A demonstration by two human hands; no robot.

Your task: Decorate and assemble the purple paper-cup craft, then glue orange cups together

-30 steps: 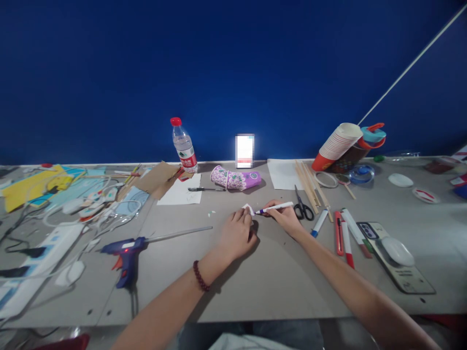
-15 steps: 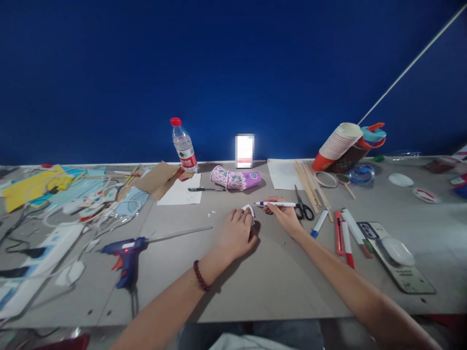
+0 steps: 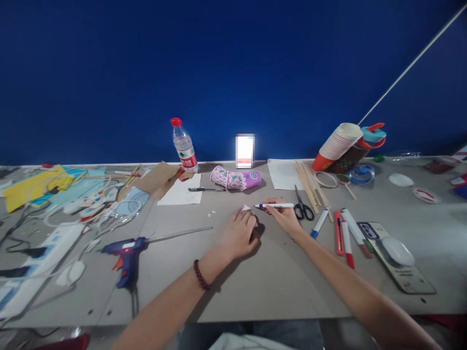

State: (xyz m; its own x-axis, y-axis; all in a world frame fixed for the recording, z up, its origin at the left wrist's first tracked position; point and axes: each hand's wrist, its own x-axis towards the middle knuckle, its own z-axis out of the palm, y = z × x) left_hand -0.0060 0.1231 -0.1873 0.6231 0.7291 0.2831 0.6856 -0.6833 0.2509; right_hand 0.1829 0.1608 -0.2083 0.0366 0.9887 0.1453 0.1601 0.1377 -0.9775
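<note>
In the head view, the left hand (image 3: pixel 239 234) is curling loosely over a small white paper scrap (image 3: pixel 247 209), its fingertips pressing the thin, pointed piece flat onto the smooth grey worktop (image 3: pixel 270 287) near the middle. Just beside it, the right hand (image 3: pixel 285 217) is closing around a slim white marker (image 3: pixel 276 205), which is lying level with its purple tip pointing at the scrap, close to it but apart. Toward the near edge the worktop is lying bare between the two forearms, giving open room. On the right, black-handled scissors (image 3: pixel 302 209) are sitting almost against the right hand, with loose pens (image 3: pixel 346 232) and wooden sticks (image 3: pixel 310 187) beyond. Toward the left edge a blue glue gun (image 3: pixel 126 249) is resting, well apart. Near the far edge a patterned purple cup (image 3: pixel 235 178) is lying on its side beside an upright plastic bottle (image 3: pixel 183 146).
</note>
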